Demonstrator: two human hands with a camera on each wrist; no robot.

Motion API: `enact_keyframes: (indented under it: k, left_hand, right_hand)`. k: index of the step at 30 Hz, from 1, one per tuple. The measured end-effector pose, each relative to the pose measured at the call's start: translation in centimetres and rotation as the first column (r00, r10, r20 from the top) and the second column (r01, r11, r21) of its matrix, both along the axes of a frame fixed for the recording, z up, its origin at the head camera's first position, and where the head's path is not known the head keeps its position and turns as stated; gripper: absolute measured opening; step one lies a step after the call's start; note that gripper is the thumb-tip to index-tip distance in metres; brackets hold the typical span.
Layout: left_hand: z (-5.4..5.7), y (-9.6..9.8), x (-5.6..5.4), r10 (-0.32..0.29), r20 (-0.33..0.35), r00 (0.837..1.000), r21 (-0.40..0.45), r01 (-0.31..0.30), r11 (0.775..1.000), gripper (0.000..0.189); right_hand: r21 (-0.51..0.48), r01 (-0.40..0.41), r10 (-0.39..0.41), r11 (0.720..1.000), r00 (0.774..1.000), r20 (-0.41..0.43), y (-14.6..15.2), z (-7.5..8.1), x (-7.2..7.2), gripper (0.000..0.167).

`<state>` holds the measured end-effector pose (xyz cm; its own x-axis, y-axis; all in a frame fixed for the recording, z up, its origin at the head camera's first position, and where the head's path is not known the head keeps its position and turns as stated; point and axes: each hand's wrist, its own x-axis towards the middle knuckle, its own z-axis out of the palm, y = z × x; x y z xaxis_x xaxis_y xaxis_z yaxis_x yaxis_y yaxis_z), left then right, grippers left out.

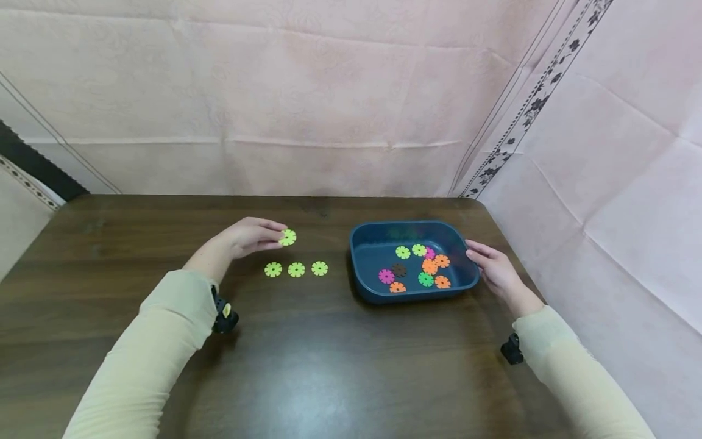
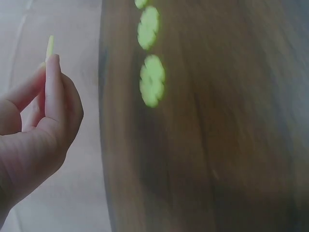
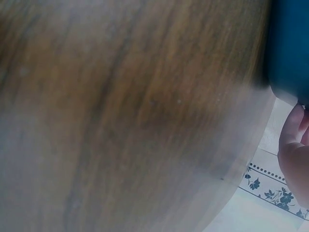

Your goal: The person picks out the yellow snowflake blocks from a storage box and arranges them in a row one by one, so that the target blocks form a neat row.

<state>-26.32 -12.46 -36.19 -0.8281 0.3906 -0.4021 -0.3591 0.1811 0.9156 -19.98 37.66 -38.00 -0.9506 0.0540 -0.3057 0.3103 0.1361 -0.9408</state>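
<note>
Between thumb and fingers my left hand (image 1: 253, 236) pinches a yellow-green notched disc (image 1: 288, 237), held above the table. The left wrist view shows that same disc (image 2: 50, 46) edge-on at the fingertips. Below it a row of three like discs (image 1: 296, 269) lies flat on the wood. My right hand (image 1: 496, 268) grips the right rim of a dark blue plastic tub (image 1: 378, 297), thumb over the edge. Inside the tub lie several notched discs: yellow-green (image 1: 403, 252), orange (image 1: 430, 266), pink (image 1: 386, 277), green (image 1: 425, 279) and a dark brown one (image 1: 398, 270).
The brown wooden table (image 1: 307, 366) ends at a back edge against a pale cloth wall (image 1: 247, 110). Another pale cloth wall (image 1: 631, 183) with a floral border stands close on the right, beside my right arm. A dark band (image 1: 33, 164) shows at the far left.
</note>
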Motion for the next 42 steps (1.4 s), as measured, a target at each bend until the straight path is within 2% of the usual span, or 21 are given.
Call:
enact_keyframes:
  k: [7, 14, 20, 26, 33, 42]
  left_hand:
    - [-1.3, -3.6, 0.9, 0.013, 0.017, 1.000, -0.032, -0.013, 0.999, 0.048]
    - [-2.0, -5.3, 1.6, 0.011, 0.035, 0.999, -0.119, -0.007, 0.993, 0.050]
    - [-2.4, -5.6, 2.0, 0.006, 0.022, 1.000, -0.191, -0.001, 0.982, 0.047]
    - [-2.3, -5.5, 2.6, -0.009, 0.006, 1.000, -0.228, 0.010, 0.974, 0.043]
    - [-2.1, -5.2, 3.0, -0.021, -0.050, 0.999, -0.341, 0.002, 0.940, 0.038]
    - [-2.1, -4.4, 3.1, 0.002, -0.066, 0.998, -0.359, -0.026, 0.933, 0.034]
  right_hand:
    - [-0.021, -0.009, 0.009, 1.000, 1.000, 0.001, 0.1, 0.1, -0.1, 0.065]
    - [-0.062, -0.004, 0.004, 0.998, 1.000, 0.003, 0.2, 0.2, -0.2, 0.062]
    - [-0.025, -0.006, 0.006, 1.000, 1.000, 0.014, 0.2, 0.3, -0.1, 0.064]
    - [-0.016, -0.007, 0.007, 1.000, 1.000, 0.019, 0.1, 0.3, -0.1, 0.065]
    - [-0.045, -0.005, 0.006, 0.999, 1.000, 0.020, 0.0, 0.1, -0.2, 0.063]
    - [-0.055, 0.000, 0.002, 0.998, 0.999, 0.035, 0.1, 0.4, -0.1, 0.064]
